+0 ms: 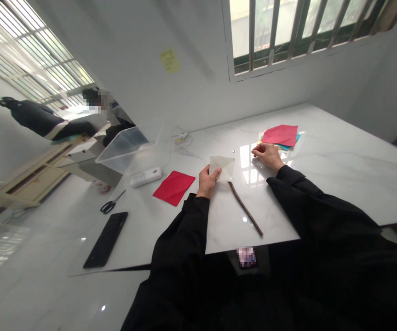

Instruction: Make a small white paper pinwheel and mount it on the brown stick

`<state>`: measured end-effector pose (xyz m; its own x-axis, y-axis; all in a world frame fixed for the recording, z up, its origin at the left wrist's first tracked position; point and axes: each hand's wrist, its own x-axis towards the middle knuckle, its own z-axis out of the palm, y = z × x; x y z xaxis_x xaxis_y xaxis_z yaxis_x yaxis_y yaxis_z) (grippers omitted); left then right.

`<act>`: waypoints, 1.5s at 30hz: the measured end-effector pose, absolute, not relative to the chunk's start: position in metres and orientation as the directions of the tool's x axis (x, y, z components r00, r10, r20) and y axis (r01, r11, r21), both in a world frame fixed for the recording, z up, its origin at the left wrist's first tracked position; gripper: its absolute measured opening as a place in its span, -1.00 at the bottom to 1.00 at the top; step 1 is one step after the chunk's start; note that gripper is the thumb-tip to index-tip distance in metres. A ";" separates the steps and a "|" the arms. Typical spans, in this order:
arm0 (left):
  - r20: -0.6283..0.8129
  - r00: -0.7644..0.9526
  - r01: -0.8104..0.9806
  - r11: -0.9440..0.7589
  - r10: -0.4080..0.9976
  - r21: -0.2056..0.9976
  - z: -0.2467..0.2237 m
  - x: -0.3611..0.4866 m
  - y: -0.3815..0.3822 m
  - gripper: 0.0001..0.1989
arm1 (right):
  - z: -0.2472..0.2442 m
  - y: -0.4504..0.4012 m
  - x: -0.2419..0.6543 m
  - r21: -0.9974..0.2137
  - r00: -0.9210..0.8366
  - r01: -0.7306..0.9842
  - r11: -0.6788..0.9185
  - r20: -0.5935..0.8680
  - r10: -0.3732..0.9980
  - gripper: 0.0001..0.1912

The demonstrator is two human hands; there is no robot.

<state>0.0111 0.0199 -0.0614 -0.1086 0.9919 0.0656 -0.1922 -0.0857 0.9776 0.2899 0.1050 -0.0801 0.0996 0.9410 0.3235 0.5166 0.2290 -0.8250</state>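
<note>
My left hand (206, 182) grips a cream square of paper (224, 166), thumb on top, just above the table. Faint creases show on the sheet. A thin, slightly bent brown stick (245, 207) lies below it, its upper end at the paper's lower edge. My right hand (267, 155) is closed in a pinch, beside the near edge of a pile of coloured paper with a red sheet (281, 135) on top. Whatever its fingertips hold, if anything, is too small to make out. A tiny shiny piece (233, 151) rests between both hands.
To the left lie a red paper square (174, 187), a white device (146, 177), black-handled scissors (108, 207) and a black phone (106, 239). A clear plastic bin (125, 149) stands behind them. A coiled white cable (183, 138) sits near the wall. Two people are in the background.
</note>
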 end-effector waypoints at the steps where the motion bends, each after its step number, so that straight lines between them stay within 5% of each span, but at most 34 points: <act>1: 0.068 -0.105 -0.187 -0.087 0.992 0.978 -0.062 0.011 0.020 -0.43 | -0.080 0.104 0.290 -0.824 0.096 0.515 0.236 0.329 0.939 -0.87; 8: 0.088 -0.085 -0.155 -0.100 0.992 0.983 -0.064 0.011 0.019 -0.41 | -0.079 0.101 0.289 -0.835 0.093 0.484 0.261 0.346 0.934 -0.82; 24: 0.114 -0.092 -0.044 -0.118 0.989 0.992 -0.058 0.013 0.015 -0.53 | -0.053 0.065 0.230 -0.935 -0.047 -0.012 0.355 0.355 0.934 -0.75; 31: 0.104 -0.089 -0.022 -0.106 0.991 0.994 -0.054 0.014 0.013 -0.55 | -0.029 0.042 0.223 -0.737 -0.105 0.291 0.610 0.609 0.786 -0.89; 45: 0.124 -0.042 -0.038 -0.126 0.991 0.991 -0.056 0.015 0.013 -0.48 | -0.062 0.048 0.211 -0.664 -0.306 0.399 0.633 0.554 0.774 -0.99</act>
